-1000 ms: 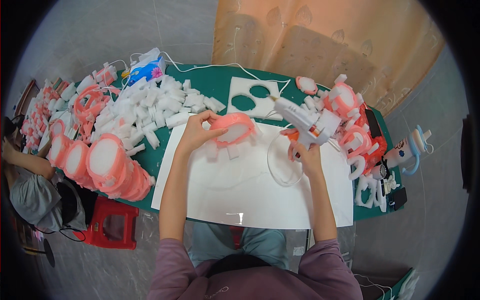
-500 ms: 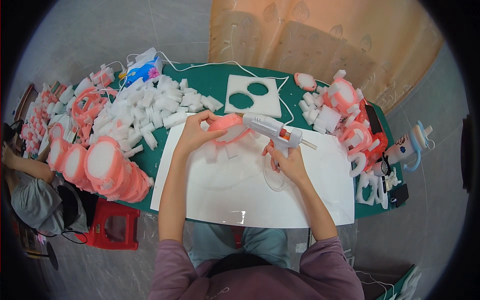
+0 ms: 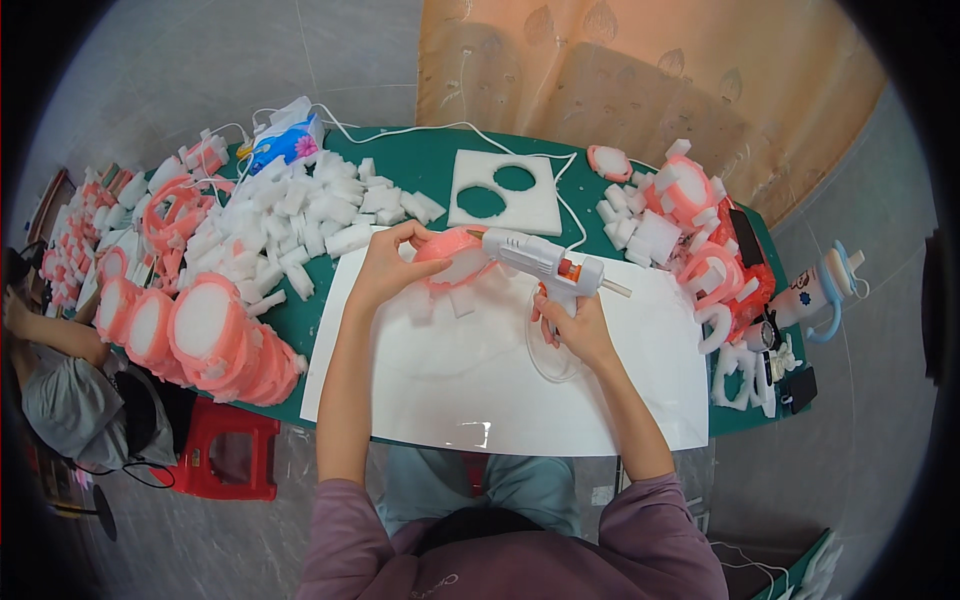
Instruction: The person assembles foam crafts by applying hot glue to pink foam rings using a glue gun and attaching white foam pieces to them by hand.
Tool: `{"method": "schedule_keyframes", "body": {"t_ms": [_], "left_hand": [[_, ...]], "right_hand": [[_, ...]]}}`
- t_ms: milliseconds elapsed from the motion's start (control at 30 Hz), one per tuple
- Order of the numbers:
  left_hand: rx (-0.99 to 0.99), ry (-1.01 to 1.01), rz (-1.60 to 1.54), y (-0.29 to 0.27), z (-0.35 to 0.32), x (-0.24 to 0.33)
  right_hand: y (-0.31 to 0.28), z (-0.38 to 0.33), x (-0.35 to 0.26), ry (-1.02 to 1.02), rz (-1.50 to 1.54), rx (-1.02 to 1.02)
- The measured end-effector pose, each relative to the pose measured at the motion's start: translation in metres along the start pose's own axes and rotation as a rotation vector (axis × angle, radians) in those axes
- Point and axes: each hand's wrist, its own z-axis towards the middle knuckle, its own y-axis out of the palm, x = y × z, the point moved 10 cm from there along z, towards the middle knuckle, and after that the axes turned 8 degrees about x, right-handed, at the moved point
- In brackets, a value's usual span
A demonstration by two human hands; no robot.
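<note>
My left hand (image 3: 392, 266) is closed on the left side of a pink foam ring (image 3: 447, 243) with a white foam middle, holding it tilted over the white sheet (image 3: 480, 400). Small white foam pieces stick out below the ring. In my right hand (image 3: 575, 325) is a white hot glue gun (image 3: 525, 252), gripped by its handle, a glue stick poking out of its back end. The gun's nozzle points left and meets the ring's upper right edge; whether they touch I cannot tell. A clear round dish (image 3: 552, 362) lies on the sheet beside my right hand.
White foam blocks (image 3: 310, 200) are heaped at the left, behind finished-looking pink rings (image 3: 205, 320). A foam board (image 3: 540, 205) with two round holes lies at the back. More pink pieces (image 3: 688, 190) and a bottle (image 3: 815, 290) stand right. Another person's arm (image 3: 60, 335) shows far left.
The glue gun has shifted slightly to the left, its nozzle now over the pink ring's edge. My left hand and the ring have hardly moved.
</note>
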Motion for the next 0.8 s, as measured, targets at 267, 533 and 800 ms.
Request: {"method": "schedule_keyframes", "body": {"t_ms": [267, 533, 800], "left_hand": [[0.013, -0.017, -0.018, -0.002, 0.001, -0.004], [0.017, -0.018, -0.036, -0.003, 0.001, -0.004], [0.067, 0.066, -0.008, -0.007, 0.003, -0.003]], "right_hand": [[-0.002, -0.001, -0.002, -0.013, -0.034, 0.005], [-0.004, -0.001, -0.001, 0.003, -0.045, -0.006], [-0.003, -0.001, -0.01, -0.011, -0.038, -0.08]]}}
